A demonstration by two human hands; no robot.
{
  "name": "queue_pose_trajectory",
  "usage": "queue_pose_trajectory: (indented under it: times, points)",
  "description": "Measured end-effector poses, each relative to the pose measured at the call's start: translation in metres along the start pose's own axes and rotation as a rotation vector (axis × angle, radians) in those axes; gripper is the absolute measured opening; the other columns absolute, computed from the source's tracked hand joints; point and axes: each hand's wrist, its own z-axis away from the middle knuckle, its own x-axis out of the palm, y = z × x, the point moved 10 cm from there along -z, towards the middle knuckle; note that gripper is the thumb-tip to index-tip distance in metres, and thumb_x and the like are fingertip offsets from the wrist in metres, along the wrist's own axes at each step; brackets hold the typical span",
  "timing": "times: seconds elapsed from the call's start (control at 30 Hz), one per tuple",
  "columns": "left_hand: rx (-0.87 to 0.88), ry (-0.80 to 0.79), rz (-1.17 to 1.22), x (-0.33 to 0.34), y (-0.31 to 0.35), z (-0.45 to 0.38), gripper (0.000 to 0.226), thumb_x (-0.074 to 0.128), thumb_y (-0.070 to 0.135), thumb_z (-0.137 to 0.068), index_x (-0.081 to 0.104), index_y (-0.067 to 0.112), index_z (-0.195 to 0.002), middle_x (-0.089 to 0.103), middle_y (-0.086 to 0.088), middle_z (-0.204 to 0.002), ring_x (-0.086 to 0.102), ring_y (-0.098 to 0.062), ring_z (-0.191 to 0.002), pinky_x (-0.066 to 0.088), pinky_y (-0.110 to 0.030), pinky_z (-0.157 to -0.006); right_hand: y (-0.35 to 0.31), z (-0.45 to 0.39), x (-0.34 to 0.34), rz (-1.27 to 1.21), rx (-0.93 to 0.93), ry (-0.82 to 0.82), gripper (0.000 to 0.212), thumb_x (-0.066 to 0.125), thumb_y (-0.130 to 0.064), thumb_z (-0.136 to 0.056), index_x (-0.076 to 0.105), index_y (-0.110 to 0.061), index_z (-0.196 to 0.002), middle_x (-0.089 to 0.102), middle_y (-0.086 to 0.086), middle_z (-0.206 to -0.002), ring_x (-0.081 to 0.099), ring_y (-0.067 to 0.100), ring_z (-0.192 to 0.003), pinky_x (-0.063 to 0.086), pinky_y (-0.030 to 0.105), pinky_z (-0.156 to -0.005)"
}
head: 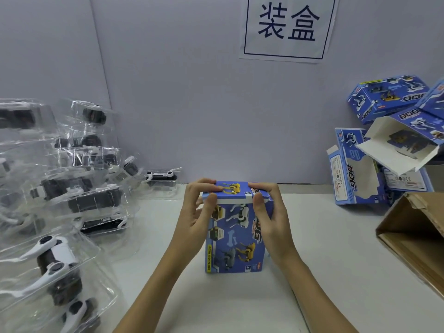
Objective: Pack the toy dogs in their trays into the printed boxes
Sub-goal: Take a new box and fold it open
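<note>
A blue printed box (234,239) stands upright on the white table, right in the middle. My left hand (195,212) grips its upper left corner, thumb on the front edge of the top flap and fingers over the top. My right hand (269,212) grips the upper right corner in the same way. The top flap lies flat under my fingers. The box hides whatever is inside it. On the left, a heap of clear plastic trays (60,188) holds black and white toy dogs.
More blue printed boxes (384,145) are piled at the right against the grey wall, one with an open white flap. A brown cardboard carton (415,234) lies open at the right edge. A paper sign (288,27) hangs on the wall.
</note>
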Motion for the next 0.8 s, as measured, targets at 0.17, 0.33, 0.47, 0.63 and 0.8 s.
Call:
queue_pose_trajectory:
  times: [0.17, 0.33, 0.47, 0.63, 0.8]
  points:
    - [-0.090, -0.016, -0.011, 0.002, -0.014, 0.006, 0.067, 0.072, 0.054, -0.090, 0.033, 0.057, -0.144, 0.045, 0.010, -0.153, 0.064, -0.023, -0.125, 0.062, -0.044, -0.087, 0.003, -0.001, -0.004, -0.009, 0.041, 0.095, 0.070, 0.056, -0.079, -0.087, 0.041, -0.040, -0.143, 0.058, -0.007, -0.142, 0.067, 0.022, -0.123, 0.065, 0.048, -0.085]
    - [0.021, 0.078, -0.015, -0.004, -0.006, 0.007, 0.063, 0.082, 0.033, -0.086, 0.037, 0.051, -0.126, 0.054, 0.018, -0.132, 0.071, -0.019, -0.112, 0.064, -0.033, -0.076, -0.016, 0.004, -0.012, 0.170, -0.177, 0.198, 0.040, 0.063, -0.054, -0.094, 0.043, -0.044, -0.128, 0.052, -0.013, -0.140, 0.062, 0.019, -0.127, 0.063, 0.049, -0.090]
    - [0.103, -0.045, -0.199, 0.002, 0.001, 0.007, 0.041, 0.073, 0.042, -0.094, 0.052, 0.050, -0.129, 0.044, 0.012, -0.135, 0.059, -0.010, -0.124, 0.064, -0.033, -0.080, -0.025, 0.004, 0.000, 0.437, -0.333, 0.031, 0.017, 0.053, -0.044, -0.104, 0.060, -0.042, -0.119, 0.047, -0.005, -0.141, 0.051, 0.008, -0.134, 0.060, 0.023, -0.088]
    - [0.194, 0.014, -0.199, 0.004, 0.017, 0.011, 0.055, 0.082, 0.034, -0.090, 0.042, 0.042, -0.127, 0.050, 0.005, -0.120, 0.066, -0.016, -0.109, 0.058, -0.021, -0.077, -0.028, 0.003, -0.009, 0.462, -0.315, 0.087, 0.020, 0.053, -0.050, -0.103, 0.045, -0.043, -0.120, 0.056, -0.015, -0.121, 0.071, 0.012, -0.097, 0.060, 0.024, -0.064]
    - [0.143, -0.084, -0.151, 0.012, 0.006, 0.010, 0.106, 0.086, 0.032, -0.084, 0.009, 0.050, -0.154, 0.038, 0.029, -0.147, 0.060, -0.005, -0.128, 0.057, -0.020, -0.093, -0.014, 0.002, -0.019, 0.330, -0.165, 0.172, 0.040, 0.059, -0.048, -0.096, 0.041, -0.034, -0.130, 0.068, 0.000, -0.113, 0.075, 0.014, -0.089, 0.064, 0.038, -0.067]
